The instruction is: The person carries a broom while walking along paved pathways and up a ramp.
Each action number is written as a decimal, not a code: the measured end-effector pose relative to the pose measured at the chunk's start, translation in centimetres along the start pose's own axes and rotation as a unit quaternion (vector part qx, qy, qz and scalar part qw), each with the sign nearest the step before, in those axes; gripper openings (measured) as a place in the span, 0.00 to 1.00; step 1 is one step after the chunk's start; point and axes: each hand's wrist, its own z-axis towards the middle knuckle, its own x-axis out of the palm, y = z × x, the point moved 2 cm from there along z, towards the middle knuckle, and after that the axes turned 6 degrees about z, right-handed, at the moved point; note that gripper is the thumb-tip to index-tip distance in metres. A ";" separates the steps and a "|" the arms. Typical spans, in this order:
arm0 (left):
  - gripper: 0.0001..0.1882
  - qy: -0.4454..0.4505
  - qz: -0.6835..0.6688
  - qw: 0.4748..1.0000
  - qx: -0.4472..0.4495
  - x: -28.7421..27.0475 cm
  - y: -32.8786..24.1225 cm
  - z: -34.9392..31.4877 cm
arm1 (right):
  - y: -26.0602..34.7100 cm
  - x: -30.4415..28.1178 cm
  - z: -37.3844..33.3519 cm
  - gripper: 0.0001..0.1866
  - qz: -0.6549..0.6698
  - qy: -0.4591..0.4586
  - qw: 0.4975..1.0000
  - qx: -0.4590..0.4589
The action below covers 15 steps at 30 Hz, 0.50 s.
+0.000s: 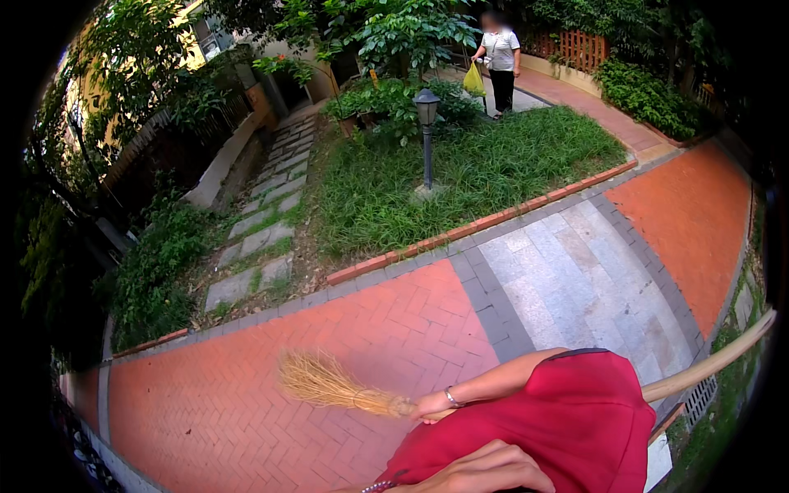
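Straw-bristled broom on long pale wooden handle, gripped near the head by right hand over red herringbone brick paving. Left hand, fingers curled, grip unclear; a loose one-handed hold risks dropping it.

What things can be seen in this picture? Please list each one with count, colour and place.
broom: one, straw-yellow bristles and a pale wooden handle, low centre, handle running off to the right edge
brick path: one, red-orange, across the foreground and up the right
stone paving: one patch, grey, right of centre
lawn: one, green, centre
garden lamp: one, dark, upright in the lawn
stepping stones: several, grey, left of the lawn
other person: one, striped top, far path at the top, carrying a yellow bag
red garment: one, bottom right, on the person
hands: left hand, bottom edge; right hand, gripping the broom near the bristles
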 end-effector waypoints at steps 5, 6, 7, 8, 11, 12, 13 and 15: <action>0.17 -0.010 0.001 1.000 0.001 0.0 0.0 -0.1 | 0.2 0.3 -0.4 0.19 0.005 -0.007 1.000 0.005; 0.17 -0.011 0.000 1.000 0.001 0.0 0.0 -0.1 | 0.2 0.4 -0.5 0.19 0.005 -0.006 1.000 0.015; 0.17 -0.012 -0.003 1.000 0.001 0.4 0.1 -0.4 | 0.2 0.4 -0.6 0.18 0.004 -0.005 1.000 0.026; 0.17 -0.014 -0.004 1.000 0.000 0.4 0.1 -0.5 | 0.5 0.6 -0.9 0.18 0.004 -0.005 1.000 0.026; 0.17 -0.018 0.000 1.000 -0.001 0.4 0.0 -0.7 | 0.8 0.7 -1.2 0.18 0.015 -0.009 0.999 0.030; 0.17 -0.018 0.000 1.000 -0.002 0.3 -0.2 -0.7 | 0.4 0.6 -0.9 0.17 0.019 -0.003 1.000 0.023; 0.17 -0.020 0.003 1.000 -0.002 0.3 -0.1 -0.9 | 0.5 0.7 -0.8 0.17 0.023 0.003 1.000 0.017; 0.17 -0.023 0.004 1.000 -0.004 0.3 0.0 -1.0 | 0.5 0.8 -0.9 0.16 0.020 -0.003 1.000 0.010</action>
